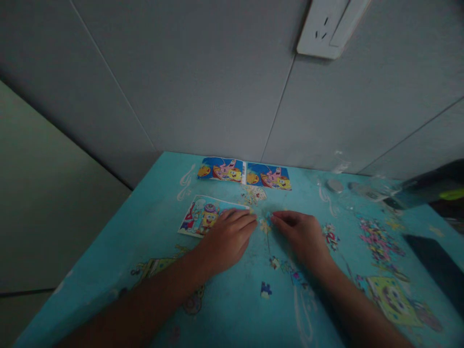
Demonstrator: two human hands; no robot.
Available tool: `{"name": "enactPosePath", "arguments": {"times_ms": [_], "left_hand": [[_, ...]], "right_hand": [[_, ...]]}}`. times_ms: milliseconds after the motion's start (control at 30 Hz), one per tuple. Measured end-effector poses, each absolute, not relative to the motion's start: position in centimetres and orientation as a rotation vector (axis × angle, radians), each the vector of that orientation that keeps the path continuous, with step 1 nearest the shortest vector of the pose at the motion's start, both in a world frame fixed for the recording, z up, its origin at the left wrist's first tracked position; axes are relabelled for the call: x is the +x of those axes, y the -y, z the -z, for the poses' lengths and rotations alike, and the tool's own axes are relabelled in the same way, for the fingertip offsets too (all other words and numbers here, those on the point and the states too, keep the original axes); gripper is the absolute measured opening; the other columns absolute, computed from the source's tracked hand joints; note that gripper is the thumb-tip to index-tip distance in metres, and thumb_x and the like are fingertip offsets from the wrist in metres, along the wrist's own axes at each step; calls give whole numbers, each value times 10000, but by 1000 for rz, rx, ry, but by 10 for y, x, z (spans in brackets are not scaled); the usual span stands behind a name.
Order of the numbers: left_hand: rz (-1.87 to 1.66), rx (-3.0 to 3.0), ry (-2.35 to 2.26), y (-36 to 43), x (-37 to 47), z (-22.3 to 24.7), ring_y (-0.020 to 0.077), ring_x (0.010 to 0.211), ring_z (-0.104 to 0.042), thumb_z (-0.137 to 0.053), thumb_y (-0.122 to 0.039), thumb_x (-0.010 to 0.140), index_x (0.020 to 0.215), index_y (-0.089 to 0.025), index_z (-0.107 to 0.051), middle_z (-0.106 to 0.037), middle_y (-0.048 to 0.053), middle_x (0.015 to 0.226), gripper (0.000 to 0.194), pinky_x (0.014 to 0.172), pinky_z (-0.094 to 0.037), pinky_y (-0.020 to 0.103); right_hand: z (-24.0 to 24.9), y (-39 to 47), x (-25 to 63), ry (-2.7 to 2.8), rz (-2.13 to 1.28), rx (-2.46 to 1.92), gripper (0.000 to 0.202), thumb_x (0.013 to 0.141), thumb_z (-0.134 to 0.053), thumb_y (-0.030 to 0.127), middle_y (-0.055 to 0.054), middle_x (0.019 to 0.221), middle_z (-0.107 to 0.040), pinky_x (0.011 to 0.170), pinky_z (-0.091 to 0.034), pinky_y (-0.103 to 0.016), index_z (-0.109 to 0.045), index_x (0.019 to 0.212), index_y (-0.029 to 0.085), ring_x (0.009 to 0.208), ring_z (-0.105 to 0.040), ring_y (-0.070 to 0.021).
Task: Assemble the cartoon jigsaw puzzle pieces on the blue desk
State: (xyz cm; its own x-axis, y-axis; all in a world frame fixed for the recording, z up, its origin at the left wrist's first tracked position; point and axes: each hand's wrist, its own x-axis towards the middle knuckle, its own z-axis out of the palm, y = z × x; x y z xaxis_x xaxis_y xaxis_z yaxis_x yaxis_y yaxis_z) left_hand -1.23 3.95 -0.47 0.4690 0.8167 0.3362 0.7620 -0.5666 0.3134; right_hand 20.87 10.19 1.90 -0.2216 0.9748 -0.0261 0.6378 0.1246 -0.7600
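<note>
My left hand [232, 237] lies over the right part of a cartoon picture card [198, 216], its fingers bent and pressed together at the card's right edge. Whatever is under those fingertips is too small and dim to make out. Facing it, my right hand [302, 234] pinches a small light-blue jigsaw puzzle piece [268, 215] between thumb and forefinger. Just below the pinch lies a yellowish jigsaw piece [265, 226]. Beyond both hands sits a little group of pale pieces [258, 194]. Nearer me are a dark blue piece [266, 290] and a cream piece [274, 263].
Two blue cartoon sheets [221, 169] lie along the wall. A pile of pinkish jigsaw pieces [380, 241] is at right, beside a dark flat object [437, 266]. A clear bottle-like item [377, 191] lies behind. The tablecloth [232, 319] carries printed cartoon figures. A wall socket [322, 29] hangs above.
</note>
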Motion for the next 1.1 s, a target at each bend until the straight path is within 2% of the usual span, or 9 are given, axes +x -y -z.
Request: {"name": "enactPosePath", "arguments": {"times_ms": [367,567,700,833,1100], "left_hand": [[-690,2594,-1397,-39,-12,4,251,1335,-509,-500,-134,975,1348,-163,-569,-619,72,1393,381,1137,-383,466],[-682,2602,-1402,-38,-12,4,260,1320,-523,-475,-142,989,1339,-161,-577,-622,73,1391,365,1130,-386,474],[-686,2603,-1402,-38,-12,3,255,1319,-523,-493,-139,980,1330,-160,-581,-626,71,1385,361,1130,-385,467],[-691,2603,-1397,-39,-12,3,247,1324,-514,-514,-133,965,1353,-173,-565,-619,63,1394,393,1141,-376,462],[-669,2593,-1407,-40,-11,1,263,1320,-506,-514,-121,957,1332,-189,-578,-614,58,1392,387,1128,-391,478]], "right_hand": [[-19,-96,193,2159,-539,-1605,196,911,-653,360,-36,864,-806,704,-495,-346,-820,908,257,749,-736,-247],[-17,-93,195,2291,-429,-1590,257,944,-620,407,-54,842,-790,668,-470,-347,-808,880,243,731,-715,-252],[-15,-97,207,2337,-437,-1408,212,963,-598,331,-48,881,-761,753,-492,-344,-781,941,224,791,-692,-223],[-12,-104,219,2361,-446,-1307,187,932,-652,282,-60,966,-734,862,-506,-366,-755,1070,208,909,-672,-231],[-8,-101,212,2390,-431,-1284,184,928,-680,296,-70,999,-719,886,-512,-383,-764,1077,226,953,-657,-242]]}}
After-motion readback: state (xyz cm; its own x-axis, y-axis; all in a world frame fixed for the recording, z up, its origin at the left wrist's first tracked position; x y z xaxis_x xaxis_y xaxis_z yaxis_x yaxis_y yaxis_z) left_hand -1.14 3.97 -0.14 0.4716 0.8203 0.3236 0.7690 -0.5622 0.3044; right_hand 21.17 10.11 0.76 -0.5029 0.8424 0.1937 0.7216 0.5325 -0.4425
